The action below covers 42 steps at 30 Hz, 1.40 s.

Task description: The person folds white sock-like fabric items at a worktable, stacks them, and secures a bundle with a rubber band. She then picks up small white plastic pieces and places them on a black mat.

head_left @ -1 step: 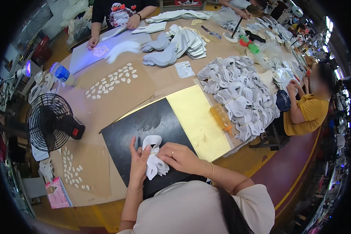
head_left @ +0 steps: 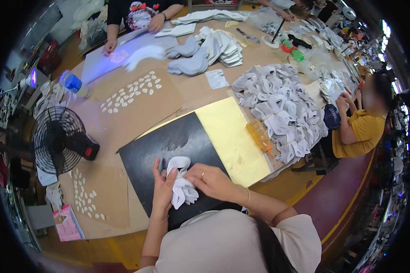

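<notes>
A bundle of stacked white cut-out shoe-part pieces (head_left: 184, 193), with oval openings, lies on the black mat (head_left: 173, 136) in front of me. My left hand (head_left: 163, 189) grips the bundle's left side, its thumb across the narrow middle and a forefinger raised. At the opposite side, my right hand (head_left: 209, 182) pinches with bent fingers close to the bundle's waist; what is between its fingertips is too small and blurred to make out.
Beyond the mat's right side lie a yellow sheet (head_left: 234, 136), an amber squeeze bottle (head_left: 258, 135) and a heap of similar bundles (head_left: 282, 107). A black fan (head_left: 59, 139) stands left, near rows of small white ovals (head_left: 131, 93). Co-workers sit across and at right.
My right hand has shifted very slightly up at the bundle's waist. A thin tan band visible there before is no longer distinct. My left hand keeps its hold.
</notes>
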Available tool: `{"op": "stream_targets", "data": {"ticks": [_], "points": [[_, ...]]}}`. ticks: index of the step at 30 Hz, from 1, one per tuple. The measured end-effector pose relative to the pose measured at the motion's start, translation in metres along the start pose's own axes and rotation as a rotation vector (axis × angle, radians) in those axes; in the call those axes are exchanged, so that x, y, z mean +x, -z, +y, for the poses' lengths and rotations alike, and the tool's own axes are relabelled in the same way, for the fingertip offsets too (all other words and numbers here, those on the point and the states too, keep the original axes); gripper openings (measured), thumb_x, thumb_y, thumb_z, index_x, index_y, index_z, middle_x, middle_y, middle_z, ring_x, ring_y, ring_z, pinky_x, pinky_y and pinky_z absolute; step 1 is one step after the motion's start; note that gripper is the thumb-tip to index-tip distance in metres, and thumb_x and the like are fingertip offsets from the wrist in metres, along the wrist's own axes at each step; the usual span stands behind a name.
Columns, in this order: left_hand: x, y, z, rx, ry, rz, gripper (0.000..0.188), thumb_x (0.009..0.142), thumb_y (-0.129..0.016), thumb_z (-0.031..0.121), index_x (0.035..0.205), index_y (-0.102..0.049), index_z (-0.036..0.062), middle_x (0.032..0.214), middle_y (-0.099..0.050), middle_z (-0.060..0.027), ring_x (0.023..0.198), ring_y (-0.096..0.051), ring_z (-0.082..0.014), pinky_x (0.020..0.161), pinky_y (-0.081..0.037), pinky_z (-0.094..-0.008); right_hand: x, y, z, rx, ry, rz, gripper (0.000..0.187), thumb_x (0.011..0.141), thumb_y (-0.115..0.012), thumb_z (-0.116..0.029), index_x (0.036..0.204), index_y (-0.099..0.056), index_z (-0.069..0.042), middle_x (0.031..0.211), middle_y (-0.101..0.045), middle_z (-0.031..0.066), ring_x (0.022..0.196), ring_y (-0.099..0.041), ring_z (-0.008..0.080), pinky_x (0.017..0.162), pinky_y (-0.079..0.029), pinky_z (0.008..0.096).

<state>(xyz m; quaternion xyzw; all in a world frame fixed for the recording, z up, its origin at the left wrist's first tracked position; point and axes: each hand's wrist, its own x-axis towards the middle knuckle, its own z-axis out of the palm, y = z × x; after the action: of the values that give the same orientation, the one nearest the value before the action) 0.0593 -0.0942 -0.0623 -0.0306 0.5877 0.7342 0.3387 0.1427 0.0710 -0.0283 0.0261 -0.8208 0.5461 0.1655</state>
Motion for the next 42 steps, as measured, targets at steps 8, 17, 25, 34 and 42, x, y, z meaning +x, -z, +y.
{"op": "stream_targets", "data": {"ticks": [8, 17, 25, 34, 42], "points": [[0.003, -0.01, 0.007, 0.058, -0.029, 0.024, 0.07, 0.1, -0.056, 0.023, 0.153, -0.012, 0.009, 0.102, -0.053, -0.0095, 0.09, -0.053, -0.0126, 0.08, -0.046, -0.0246, 0.015, 0.011, -0.003, -0.003, -0.06, -0.049, 0.008, 0.086, -0.069, -0.002, 0.093, -0.066, 0.0, 0.085, -0.063, 0.0083, 0.073, -0.063, 0.018, 0.064, -0.05, 0.0277], [0.003, 0.001, -0.013, 0.348, -0.218, 0.061, 0.077, 0.099, -0.058, 0.026, 0.154, -0.009, 0.0061, 0.102, -0.054, -0.0115, 0.09, -0.053, -0.0142, 0.082, -0.046, -0.0271, 0.007, -0.008, 0.014, -0.419, 0.111, -0.176, 0.017, 0.082, -0.066, -0.006, 0.098, -0.067, -0.001, 0.088, -0.06, 0.0092, 0.069, -0.064, 0.025, 0.06, -0.053, 0.0334], [-0.003, 0.007, -0.01, 0.013, -0.112, 0.087, 0.072, 0.097, -0.058, 0.011, 0.153, -0.013, 0.0142, 0.117, -0.056, -0.014, 0.106, -0.057, -0.0193, 0.09, -0.05, -0.0319, 0.023, -0.013, 0.031, -0.548, 0.278, -0.252, 0.016, 0.08, -0.065, -0.015, 0.089, -0.057, -0.003, 0.086, -0.054, 0.0093, 0.068, -0.062, 0.0245, 0.059, -0.051, 0.0358], [-0.024, 0.057, -0.004, -0.142, 0.089, -0.167, 0.061, 0.095, -0.063, 0.032, 0.139, -0.038, -0.0016, 0.131, -0.054, -0.0126, 0.118, -0.056, -0.0222, 0.101, -0.046, -0.0379, 0.023, -0.063, 0.01, -0.14, 0.253, 0.098, 0.011, 0.081, -0.063, -0.015, 0.085, -0.058, -0.006, 0.082, -0.059, 0.006, 0.078, -0.058, 0.0259, 0.078, -0.042, 0.0376], [-0.026, 0.045, 0.045, 0.326, 0.143, -0.174, 0.062, 0.078, -0.078, 0.012, 0.129, -0.045, -0.0006, 0.107, -0.065, -0.0122, 0.099, -0.065, -0.0223, 0.088, -0.053, -0.0337, 0.012, 0.0, -0.001, -0.124, 0.188, -0.367, 0.018, 0.088, -0.064, -0.022, 0.077, -0.061, -0.008, 0.075, -0.06, 0.0059, 0.08, -0.057, 0.0258, 0.083, -0.04, 0.0387]]}}
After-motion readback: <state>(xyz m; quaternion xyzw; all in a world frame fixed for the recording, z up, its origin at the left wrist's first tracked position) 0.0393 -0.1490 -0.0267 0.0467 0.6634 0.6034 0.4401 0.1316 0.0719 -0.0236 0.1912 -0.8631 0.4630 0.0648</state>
